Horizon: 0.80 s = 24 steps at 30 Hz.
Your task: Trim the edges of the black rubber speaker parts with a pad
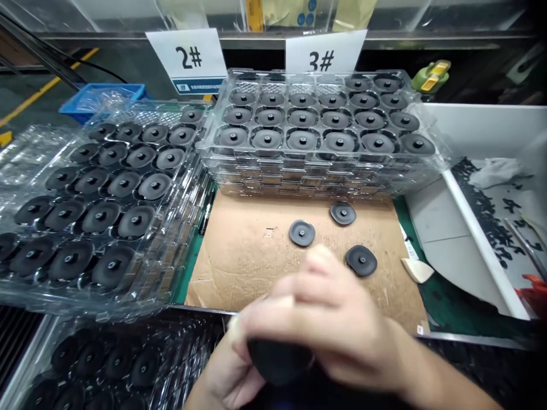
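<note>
Close to my body, a black rounded disc-shaped part (280,361) is held between both hands. My left hand (233,367) is closed around its left side and underside. My right hand (333,322), blurred by motion, is curled over its top with the fingers bent and touching the left hand; anything small between these fingers is hidden. Just beyond the hands, a black disc with a central hub (301,233), a second such disc (342,213) and a third disc (361,260) lie on the cardboard sheet (239,245).
Stacked clear trays (299,162) of black discs stand behind the cardboard. Another tray stack (158,250) rises at left, with a lower tray (162,341) beneath. At right are a white bin (482,245) with small black pieces, a pale wedge (417,270) and a green-yellow tool (431,77).
</note>
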Each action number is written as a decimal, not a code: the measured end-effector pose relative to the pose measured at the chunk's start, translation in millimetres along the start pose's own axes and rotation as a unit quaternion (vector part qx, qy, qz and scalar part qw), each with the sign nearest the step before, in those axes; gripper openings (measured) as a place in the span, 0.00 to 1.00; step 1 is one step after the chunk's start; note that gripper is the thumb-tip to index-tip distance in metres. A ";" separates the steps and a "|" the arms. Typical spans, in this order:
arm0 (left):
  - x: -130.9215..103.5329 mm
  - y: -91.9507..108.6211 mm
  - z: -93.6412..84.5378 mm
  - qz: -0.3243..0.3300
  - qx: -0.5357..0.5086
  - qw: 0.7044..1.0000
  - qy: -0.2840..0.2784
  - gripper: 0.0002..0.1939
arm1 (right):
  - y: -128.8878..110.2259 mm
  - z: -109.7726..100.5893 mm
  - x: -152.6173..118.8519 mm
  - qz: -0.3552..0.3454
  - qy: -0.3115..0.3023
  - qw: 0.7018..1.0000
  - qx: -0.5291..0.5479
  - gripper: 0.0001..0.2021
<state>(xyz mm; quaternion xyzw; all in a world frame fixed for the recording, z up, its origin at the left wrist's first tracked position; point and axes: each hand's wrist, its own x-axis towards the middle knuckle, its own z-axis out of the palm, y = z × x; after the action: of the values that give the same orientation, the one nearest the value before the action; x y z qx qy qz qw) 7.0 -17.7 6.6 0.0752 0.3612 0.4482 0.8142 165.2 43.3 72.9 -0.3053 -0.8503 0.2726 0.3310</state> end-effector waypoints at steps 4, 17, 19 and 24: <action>3.7 22.0 -6.0 -0.051 -0.070 0.988 -0.126 0.27 | 31.4 11.8 -17.4 0.254 0.082 0.960 0.089 0.11; 8.7 34.6 -43.9 0.008 -0.169 0.985 -0.035 0.24 | 82.5 120.4 -89.8 0.344 0.042 0.934 -0.089 0.18; 10.1 34.0 -46.3 0.017 -0.175 0.984 -0.014 0.23 | 87.8 114.8 -81.0 0.338 0.053 0.934 -0.100 0.17; 9.2 33.1 -49.5 0.035 -0.184 0.982 0.021 0.22 | 75.3 110.2 -65.5 0.306 0.062 0.947 -0.075 0.13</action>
<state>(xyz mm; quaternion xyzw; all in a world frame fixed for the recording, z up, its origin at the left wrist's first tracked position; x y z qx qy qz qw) -44.7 -1.0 -19.4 -0.0726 0.2872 0.5364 0.7902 149.4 18.8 -72.9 -0.5913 -0.7114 0.2768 0.2600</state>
